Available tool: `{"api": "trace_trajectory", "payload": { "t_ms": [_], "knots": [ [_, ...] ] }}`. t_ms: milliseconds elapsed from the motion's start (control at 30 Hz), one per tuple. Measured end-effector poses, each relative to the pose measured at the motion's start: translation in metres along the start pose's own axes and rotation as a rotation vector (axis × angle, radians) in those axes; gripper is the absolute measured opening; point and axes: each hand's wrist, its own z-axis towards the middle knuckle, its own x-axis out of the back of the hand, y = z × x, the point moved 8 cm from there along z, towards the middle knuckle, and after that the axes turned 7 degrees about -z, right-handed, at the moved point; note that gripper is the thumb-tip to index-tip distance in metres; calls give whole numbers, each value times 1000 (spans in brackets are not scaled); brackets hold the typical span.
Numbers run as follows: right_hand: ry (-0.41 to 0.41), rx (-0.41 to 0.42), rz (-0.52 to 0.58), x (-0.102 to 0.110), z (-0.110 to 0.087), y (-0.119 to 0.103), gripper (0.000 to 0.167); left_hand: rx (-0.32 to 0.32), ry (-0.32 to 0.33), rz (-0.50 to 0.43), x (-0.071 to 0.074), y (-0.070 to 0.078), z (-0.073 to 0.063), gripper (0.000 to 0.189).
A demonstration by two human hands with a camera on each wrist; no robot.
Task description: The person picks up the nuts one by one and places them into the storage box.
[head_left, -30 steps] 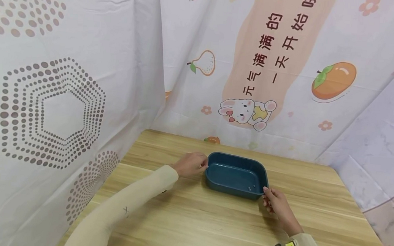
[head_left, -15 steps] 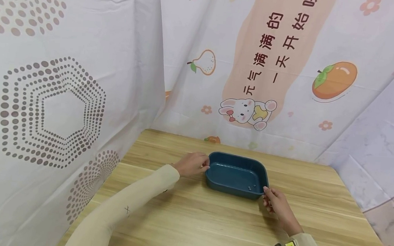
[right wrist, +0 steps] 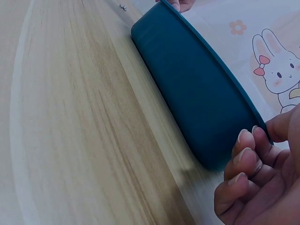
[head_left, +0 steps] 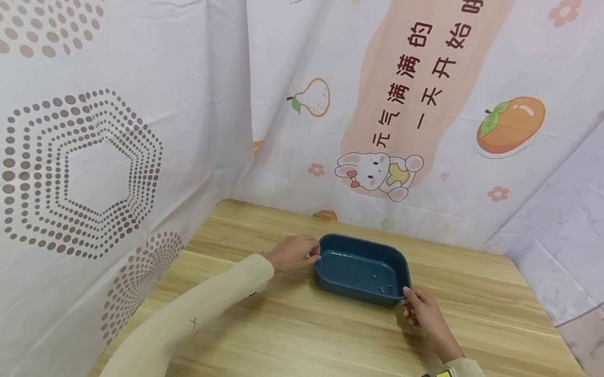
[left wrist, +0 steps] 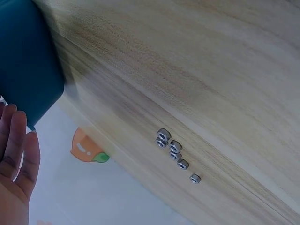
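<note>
A dark teal rectangular tray [head_left: 362, 270] with rounded corners rests on the table. My left hand [head_left: 293, 252] pinches its left rim. At the near right corner, my right hand [head_left: 424, 314] pinches the rim between thumb and index finger; the other fingers curl loosely below, as the right wrist view shows. Several small metal pieces that look like nuts [head_left: 382, 289] lie on the tray floor near that corner. In the left wrist view, several loose hex nuts [left wrist: 175, 147] lie on the table beside the left hand; in the head view they are hidden.
The wood-grain table [head_left: 291, 339] runs back to a hanging cloth [head_left: 282, 169] with fruit and rabbit prints. Another cloth [head_left: 202, 117] with dotted patterns hangs at the left, and a pale one [head_left: 566, 248] at the right.
One more small metal piece shows on the tray floor, left of the others. Both hands and the tray stay practically where they were.
</note>
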Motion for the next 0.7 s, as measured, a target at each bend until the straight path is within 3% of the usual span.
{"api": "trace_trajectory", "payload": {
  "t_ms": [400,700],
  "knots": [
    [-4,-16,6,-1,0,0,47,-19,50,-16,2,-5,-7,6],
    [-11,-17,4,-2,0,0,48,30,37,38,3,-23,-18,9]
  ]
}}
